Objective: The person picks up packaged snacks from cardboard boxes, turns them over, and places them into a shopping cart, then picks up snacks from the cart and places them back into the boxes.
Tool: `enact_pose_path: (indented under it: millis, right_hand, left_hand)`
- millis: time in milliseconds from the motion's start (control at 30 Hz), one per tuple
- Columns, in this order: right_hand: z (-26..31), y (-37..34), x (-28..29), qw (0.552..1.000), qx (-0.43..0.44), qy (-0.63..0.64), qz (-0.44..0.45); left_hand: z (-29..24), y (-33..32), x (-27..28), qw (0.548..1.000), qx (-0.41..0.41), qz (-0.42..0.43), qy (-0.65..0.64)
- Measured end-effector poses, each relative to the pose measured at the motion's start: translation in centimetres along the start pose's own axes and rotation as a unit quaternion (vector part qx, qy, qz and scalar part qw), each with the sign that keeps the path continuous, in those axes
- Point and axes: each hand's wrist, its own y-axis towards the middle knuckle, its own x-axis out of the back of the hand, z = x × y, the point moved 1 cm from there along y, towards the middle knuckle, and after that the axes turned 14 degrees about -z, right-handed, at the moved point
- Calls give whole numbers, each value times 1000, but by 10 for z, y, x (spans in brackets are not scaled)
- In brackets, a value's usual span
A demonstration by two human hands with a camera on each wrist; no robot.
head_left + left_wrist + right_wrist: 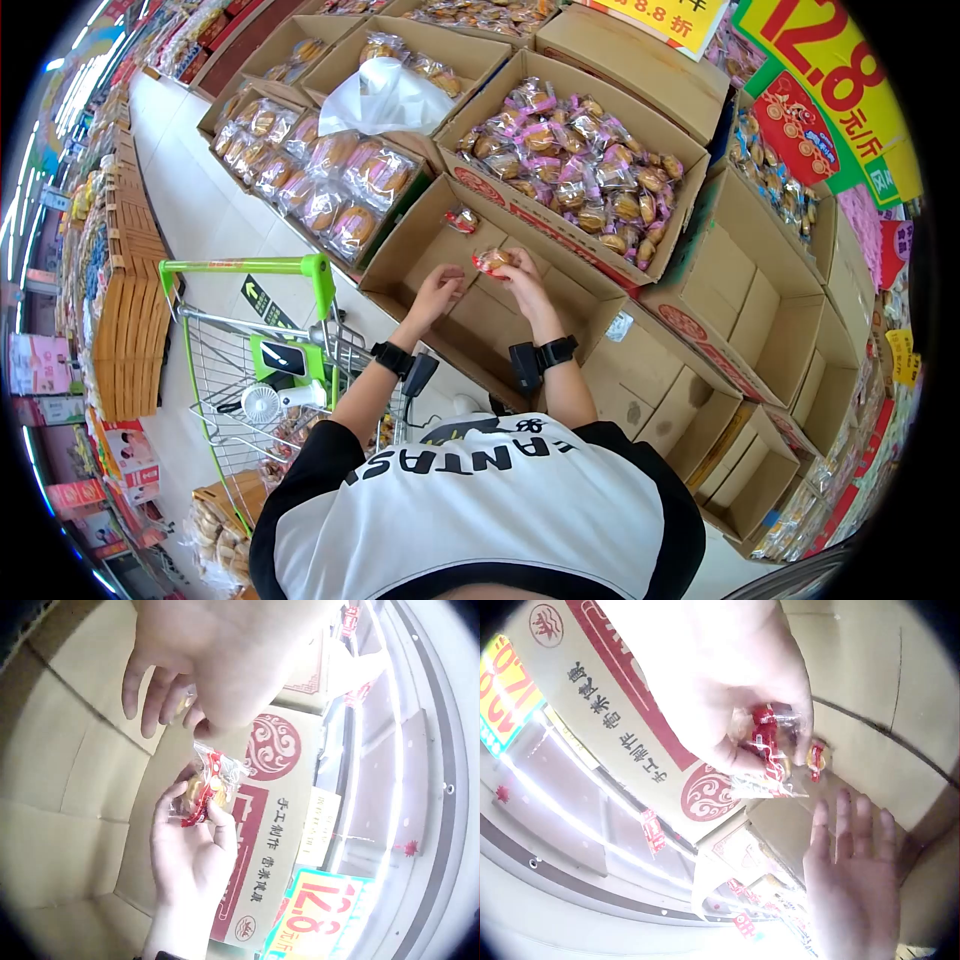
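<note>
1. Passable from above into the rectangular brown cardboard box (pixel 480 330), at its bare right end.
2. Blocked beyond the box by a red-printed tan cardboard carton (pixel 259 851).
3. Obstructed left of the box by a green-handled wire cart (pixel 245 266).
4. Occupied at the box's far-left corner by a red-and-clear plastic packet (pixel 462 219).

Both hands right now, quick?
Left hand: open, fingers straight, holding nothing.
Right hand: closed on a wrapped snack, pinched between thumb and fingers.
</note>
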Motion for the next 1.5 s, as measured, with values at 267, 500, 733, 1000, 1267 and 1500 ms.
enact_pose_path:
  millis: [267,500,733,1000,1267,1500]
  right_hand:
    - [23,-50,-63,971,69,-59,222]
    - [25,-93,-97,959,97,-54,260]
    - [18,-134,-125,927,84,-24,365]
    - [-6,-198,-159,889,80,-88,443]
    - [-54,-254,-206,799,45,-190,568]
    - [-121,-315,-234,692,-12,-247,679]
  left_hand:
    - [-47,-51,36,975,-176,-126,-42]
    - [-63,-110,64,958,-175,-223,-49]
    - [-65,-176,92,915,-233,-290,-158]
    - [-42,-252,135,893,-238,-340,-175]
    - [4,-341,169,849,-205,-461,-158]
    - [44,-435,178,784,-142,-590,-129]
